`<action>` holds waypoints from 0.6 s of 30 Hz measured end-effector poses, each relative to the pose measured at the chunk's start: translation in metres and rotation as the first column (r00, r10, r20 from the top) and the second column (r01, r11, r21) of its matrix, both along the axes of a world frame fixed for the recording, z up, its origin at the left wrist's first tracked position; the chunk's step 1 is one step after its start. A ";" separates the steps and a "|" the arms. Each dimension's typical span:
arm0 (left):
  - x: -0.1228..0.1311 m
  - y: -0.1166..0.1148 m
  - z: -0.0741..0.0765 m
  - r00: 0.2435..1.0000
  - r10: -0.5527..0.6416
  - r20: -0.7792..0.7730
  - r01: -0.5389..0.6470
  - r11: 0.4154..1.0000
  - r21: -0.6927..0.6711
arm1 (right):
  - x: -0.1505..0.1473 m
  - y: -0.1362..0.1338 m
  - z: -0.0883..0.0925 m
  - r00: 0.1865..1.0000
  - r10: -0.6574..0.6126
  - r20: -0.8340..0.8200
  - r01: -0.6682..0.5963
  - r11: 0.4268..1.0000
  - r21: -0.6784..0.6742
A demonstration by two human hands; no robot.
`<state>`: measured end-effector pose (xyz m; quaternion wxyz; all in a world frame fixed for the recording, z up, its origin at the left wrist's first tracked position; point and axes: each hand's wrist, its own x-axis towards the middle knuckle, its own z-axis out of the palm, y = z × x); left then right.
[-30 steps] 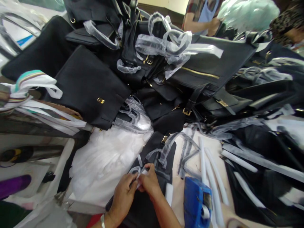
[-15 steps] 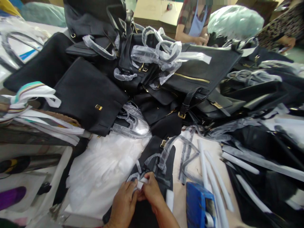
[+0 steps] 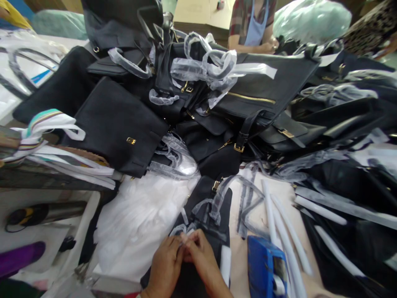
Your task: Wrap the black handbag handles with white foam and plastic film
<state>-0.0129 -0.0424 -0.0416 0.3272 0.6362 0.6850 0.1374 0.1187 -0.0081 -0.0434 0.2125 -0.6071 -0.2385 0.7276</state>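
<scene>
Left hand [image 3: 166, 261] and right hand [image 3: 200, 253] both pinch the wrapped strap [image 3: 179, 229]; an uneven tug could tear its film [image 3: 190, 227] imo.

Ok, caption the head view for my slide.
Left hand and right hand meet over a black bag beside a blue tape dispenser.

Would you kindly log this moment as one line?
left hand: pinching clear wrapping; right hand: same; beneath: black bag; right of bag: blue tape dispenser
</scene>
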 end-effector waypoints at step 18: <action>-0.004 0.001 -0.003 0.972 0.210 0.104 -0.194 0.970 -0.149 | -0.007 -0.022 -0.013 0.963 -0.266 -0.051 0.263 0.963 -0.054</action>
